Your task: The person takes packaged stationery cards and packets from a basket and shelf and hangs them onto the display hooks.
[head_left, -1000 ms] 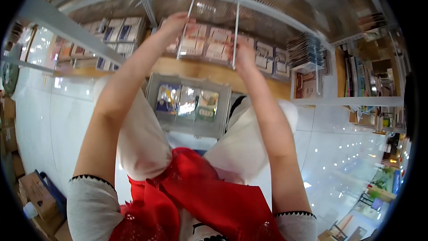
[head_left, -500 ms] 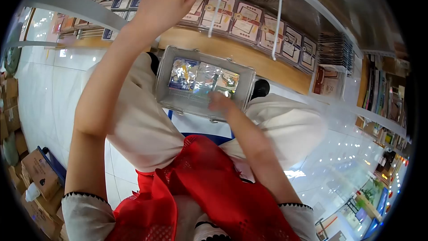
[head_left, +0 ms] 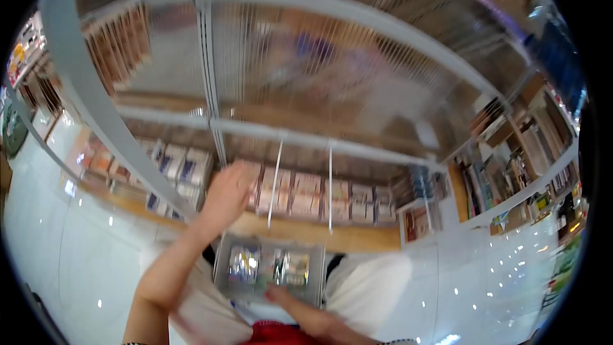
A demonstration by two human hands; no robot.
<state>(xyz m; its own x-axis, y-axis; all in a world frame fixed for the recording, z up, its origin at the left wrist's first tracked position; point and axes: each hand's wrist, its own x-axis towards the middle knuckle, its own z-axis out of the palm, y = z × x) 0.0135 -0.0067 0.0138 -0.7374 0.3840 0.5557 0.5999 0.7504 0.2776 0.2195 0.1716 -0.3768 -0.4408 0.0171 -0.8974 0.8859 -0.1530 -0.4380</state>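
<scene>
My left hand [head_left: 228, 197] reaches to the lower shelf, at the left end of a row of flat packs with pale and reddish-brown fronts [head_left: 306, 195]. Its fingers are blurred and partly turned away, so any hold is unclear. Below, my right hand [head_left: 284, 295] is at the near edge of a grey basket [head_left: 271, 243] between my knees. Motion smears its fingers. Inside the basket lie shiny plastic-wrapped packs: a blue and white one [head_left: 244, 262] on the left and a yellowish and green one [head_left: 294, 267] on the right.
Blue and white packs [head_left: 179, 166] stand left of a grey upright post [head_left: 96, 102]. White hook rods [head_left: 331, 185] hang down before the shelf. A metal crossbar [head_left: 357, 144] and clear panels are above. Books [head_left: 469, 188] fill a shelf at right.
The view has tilted up, showing more of the shelf's upper part. My left hand is now by the left end of the pack row; my right hand remains at the basket.
</scene>
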